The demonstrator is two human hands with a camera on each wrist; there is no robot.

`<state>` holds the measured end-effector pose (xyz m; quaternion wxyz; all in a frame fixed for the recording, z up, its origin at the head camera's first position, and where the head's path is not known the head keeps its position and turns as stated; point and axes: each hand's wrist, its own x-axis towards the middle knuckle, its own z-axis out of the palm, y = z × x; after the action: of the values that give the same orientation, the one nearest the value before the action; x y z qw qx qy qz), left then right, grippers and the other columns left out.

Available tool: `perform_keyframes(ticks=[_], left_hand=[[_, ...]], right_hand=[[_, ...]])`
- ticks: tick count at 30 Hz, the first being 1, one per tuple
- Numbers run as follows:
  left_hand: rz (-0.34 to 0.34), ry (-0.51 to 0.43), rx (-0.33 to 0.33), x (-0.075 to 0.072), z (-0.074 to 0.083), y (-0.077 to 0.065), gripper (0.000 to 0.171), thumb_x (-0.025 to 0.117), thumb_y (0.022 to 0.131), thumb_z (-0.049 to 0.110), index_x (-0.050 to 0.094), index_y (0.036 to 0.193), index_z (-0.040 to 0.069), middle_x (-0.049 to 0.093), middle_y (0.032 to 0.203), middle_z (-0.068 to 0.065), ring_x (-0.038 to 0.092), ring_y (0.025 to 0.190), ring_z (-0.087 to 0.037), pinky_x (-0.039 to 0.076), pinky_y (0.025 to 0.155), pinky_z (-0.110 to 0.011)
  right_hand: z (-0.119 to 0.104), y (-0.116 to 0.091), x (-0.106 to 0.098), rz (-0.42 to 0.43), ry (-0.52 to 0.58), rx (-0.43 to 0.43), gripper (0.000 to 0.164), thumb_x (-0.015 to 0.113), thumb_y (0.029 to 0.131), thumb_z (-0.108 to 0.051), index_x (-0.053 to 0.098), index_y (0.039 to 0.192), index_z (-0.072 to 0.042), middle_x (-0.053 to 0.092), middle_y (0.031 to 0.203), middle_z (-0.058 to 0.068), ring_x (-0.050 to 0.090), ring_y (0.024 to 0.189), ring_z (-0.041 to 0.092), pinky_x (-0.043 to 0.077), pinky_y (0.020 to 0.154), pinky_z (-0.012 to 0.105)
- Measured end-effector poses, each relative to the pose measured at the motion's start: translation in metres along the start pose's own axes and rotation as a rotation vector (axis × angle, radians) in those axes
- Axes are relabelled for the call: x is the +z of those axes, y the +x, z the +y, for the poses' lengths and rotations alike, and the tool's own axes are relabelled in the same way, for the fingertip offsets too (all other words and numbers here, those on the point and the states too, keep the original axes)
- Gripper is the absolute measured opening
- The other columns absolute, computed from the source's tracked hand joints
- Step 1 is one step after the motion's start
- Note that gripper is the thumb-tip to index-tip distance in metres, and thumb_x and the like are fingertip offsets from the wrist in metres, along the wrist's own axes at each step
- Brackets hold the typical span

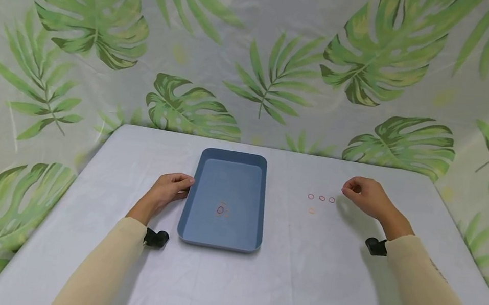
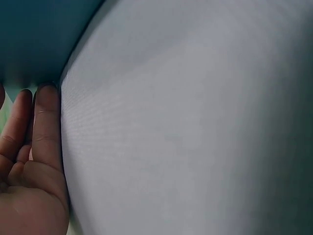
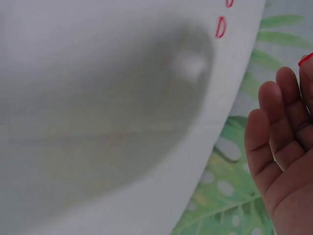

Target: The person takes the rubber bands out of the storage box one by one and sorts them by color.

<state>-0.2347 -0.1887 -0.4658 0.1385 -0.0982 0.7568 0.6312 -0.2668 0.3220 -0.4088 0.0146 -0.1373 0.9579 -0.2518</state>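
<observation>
My right hand (image 1: pixel 367 195) is raised over the right part of the table, thumb and forefinger pinching a red rubber band (image 3: pixel 305 59). The other fingers curve loosely in the right wrist view. Left of that hand, three red rubber bands (image 1: pixel 322 198) lie in a row on the cloth, with a pale orange band (image 1: pixel 312 211) below them. At the left side of the blue tray (image 1: pixel 223 240), my left hand (image 1: pixel 168 190) rests its fingertips against the outer wall, fingers nearly straight in the left wrist view. Inside the tray lies a dark red band (image 1: pixel 220 210) among faint orange ones.
A white cloth (image 1: pixel 226 294) covers the table. Behind it hangs a leaf-print curtain (image 1: pixel 278 74), which also shows along both sides. Each wrist wears a black camera, the left wrist camera (image 1: pixel 156 238) close to the tray's lower left corner.
</observation>
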Motion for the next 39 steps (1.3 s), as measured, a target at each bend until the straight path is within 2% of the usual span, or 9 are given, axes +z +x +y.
perform_keyframes(ticks=[5,11,14,19,26,34,39], left_hand=[[0.0,0.011,-0.005,-0.001,-0.001,-0.003,0.038,0.06,0.1,0.023,0.06,0.129,-0.002,0.062,0.126,-0.011,0.058,0.109,-0.01,0.054,0.101,-0.031],[-0.005,0.002,0.006,0.0,-0.001,-0.004,0.038,0.059,0.101,0.021,0.059,0.129,-0.003,0.062,0.125,-0.011,0.058,0.107,-0.009,0.055,0.1,-0.03],[-0.004,0.005,0.004,0.001,0.0,-0.004,0.038,0.059,0.101,0.022,0.059,0.13,-0.003,0.061,0.126,-0.011,0.058,0.106,-0.008,0.055,0.1,-0.03],[-0.006,-0.004,0.008,0.002,0.0,-0.003,0.039,0.059,0.101,0.022,0.059,0.13,-0.003,0.061,0.127,-0.012,0.058,0.107,-0.01,0.053,0.103,-0.032],[-0.007,-0.006,0.004,0.002,0.0,-0.002,0.037,0.06,0.1,0.021,0.059,0.129,-0.003,0.061,0.125,-0.011,0.058,0.107,-0.01,0.054,0.102,-0.032],[-0.006,-0.006,-0.001,0.001,0.001,-0.001,0.039,0.06,0.1,0.023,0.058,0.13,-0.002,0.06,0.128,-0.011,0.058,0.111,-0.012,0.054,0.102,-0.031],[0.0,-0.009,-0.007,0.0,-0.001,0.0,0.039,0.06,0.1,0.023,0.058,0.13,-0.003,0.06,0.127,-0.011,0.058,0.108,-0.011,0.054,0.101,-0.03]], right_hand=[[0.019,0.0,0.005,-0.017,-0.034,0.034,0.017,0.063,0.096,-0.018,0.067,0.095,-0.002,0.068,0.091,0.013,0.057,0.083,0.021,0.047,0.069,0.029],[0.031,0.004,0.011,-0.04,-0.083,0.056,0.015,0.062,0.094,-0.015,0.066,0.09,-0.001,0.064,0.084,0.01,0.052,0.075,0.019,0.043,0.064,0.029],[0.032,0.006,0.013,-0.056,-0.095,0.078,0.016,0.062,0.094,-0.016,0.065,0.092,0.0,0.063,0.085,0.011,0.052,0.075,0.02,0.044,0.064,0.029],[0.033,0.007,0.016,-0.059,-0.14,0.084,0.019,0.061,0.094,-0.015,0.066,0.093,0.003,0.063,0.091,0.017,0.055,0.08,0.026,0.047,0.07,0.037],[0.035,0.003,0.022,-0.051,-0.143,0.126,0.017,0.061,0.093,-0.014,0.067,0.091,0.002,0.062,0.089,0.015,0.054,0.082,0.027,0.047,0.073,0.038],[0.035,0.006,0.026,-0.038,-0.158,0.122,0.015,0.063,0.093,-0.013,0.066,0.089,0.001,0.061,0.09,0.015,0.054,0.083,0.027,0.047,0.074,0.04],[0.033,0.007,0.027,-0.025,-0.173,0.086,0.014,0.063,0.091,-0.012,0.067,0.086,0.001,0.06,0.088,0.015,0.055,0.082,0.028,0.048,0.075,0.043]])
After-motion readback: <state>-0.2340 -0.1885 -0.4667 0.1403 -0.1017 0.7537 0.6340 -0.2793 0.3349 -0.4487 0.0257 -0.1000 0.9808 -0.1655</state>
